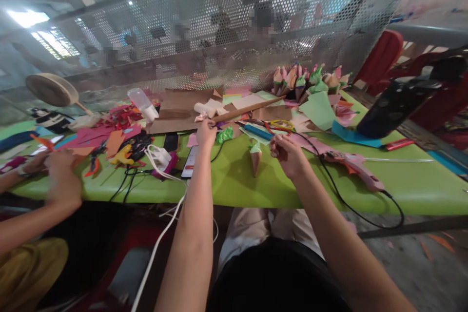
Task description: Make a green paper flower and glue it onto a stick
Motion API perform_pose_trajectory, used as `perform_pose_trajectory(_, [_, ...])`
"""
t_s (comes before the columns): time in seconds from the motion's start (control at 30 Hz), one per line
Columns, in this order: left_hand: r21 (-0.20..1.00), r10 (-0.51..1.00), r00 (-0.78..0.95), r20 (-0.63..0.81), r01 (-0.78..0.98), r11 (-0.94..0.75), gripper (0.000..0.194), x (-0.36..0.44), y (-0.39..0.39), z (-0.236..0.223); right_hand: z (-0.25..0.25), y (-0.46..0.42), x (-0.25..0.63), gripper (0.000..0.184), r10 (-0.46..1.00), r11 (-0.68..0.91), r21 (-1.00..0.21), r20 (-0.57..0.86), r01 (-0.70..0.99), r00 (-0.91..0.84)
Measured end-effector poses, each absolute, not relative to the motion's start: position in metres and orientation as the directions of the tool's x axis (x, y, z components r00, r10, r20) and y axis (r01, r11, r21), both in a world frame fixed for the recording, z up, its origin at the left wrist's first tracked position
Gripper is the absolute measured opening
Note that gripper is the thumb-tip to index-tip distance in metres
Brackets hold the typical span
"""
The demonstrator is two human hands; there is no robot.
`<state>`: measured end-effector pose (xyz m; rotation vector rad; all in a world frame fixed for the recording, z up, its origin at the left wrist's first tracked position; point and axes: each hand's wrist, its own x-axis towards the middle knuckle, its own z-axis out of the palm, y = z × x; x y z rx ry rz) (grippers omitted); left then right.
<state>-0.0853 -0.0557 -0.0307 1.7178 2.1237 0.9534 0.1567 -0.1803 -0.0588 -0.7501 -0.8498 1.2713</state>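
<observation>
My left hand (205, 132) is stretched forward over the green table (237, 180), its fingers closed on the near end of a long rolled brown paper stick (248, 108). A crumpled green paper scrap (225, 134) lies just right of that hand. My right hand (287, 153) hovers nearer to me with its fingers curled in a pinch; what it holds is too small to make out. Between my hands a small brown paper cone with a green top (255, 156) stands on the table.
A pink glue gun (353, 163) with a black cord lies at right. A cluster of finished paper cones (310, 80) stands at the back. Coloured paper scraps (117, 129), a phone (190, 162), a charger and a black bottle (397, 102) litter the table. Another person's hands (60, 175) work at left.
</observation>
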Motion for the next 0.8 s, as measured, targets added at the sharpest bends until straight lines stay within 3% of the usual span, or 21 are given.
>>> perform_pose_trajectory(0.2, [0.538, 0.966, -0.143, 0.216, 0.843, 0.004, 0.01, -0.068, -0.071, -0.028, -0.057, -0.181, 0.156, 0.037, 0.989, 0.142, -0.86, 0.109, -0.491, 0.095])
perform_pose_trajectory(0.37, [0.633, 0.967, -0.113, 0.229, 0.772, -0.06, 0.006, -0.066, -0.071, -0.025, -0.057, -0.181, 0.156, 0.038, 0.987, 0.159, -0.871, 0.133, -0.464, 0.088])
perform_pose_trajectory(0.57, [0.844, 0.972, 0.004, 0.233, 0.496, -0.205, 0.015, -0.046, -0.087, -0.028, -0.054, -0.182, 0.153, 0.031, 0.968, 0.228, -0.898, 0.167, -0.377, 0.187])
perform_pose_trajectory(0.63, [0.934, 0.972, 0.071, 0.225, 0.268, -0.236, 0.014, -0.037, -0.1, -0.032, -0.053, -0.182, 0.152, 0.032, 0.954, 0.265, -0.906, 0.196, -0.33, 0.226])
perform_pose_trajectory(0.7, [0.972, 0.971, 0.131, 0.199, 0.101, -0.213, 0.014, -0.029, -0.115, -0.035, -0.053, -0.181, 0.151, 0.037, 0.943, 0.292, -0.908, 0.22, -0.301, 0.251])
perform_pose_trajectory(0.8, [0.984, 0.965, 0.198, 0.174, 0.015, -0.18, 0.017, -0.021, -0.134, -0.035, -0.055, -0.179, 0.149, 0.04, 0.937, 0.301, -0.919, 0.235, -0.253, 0.258])
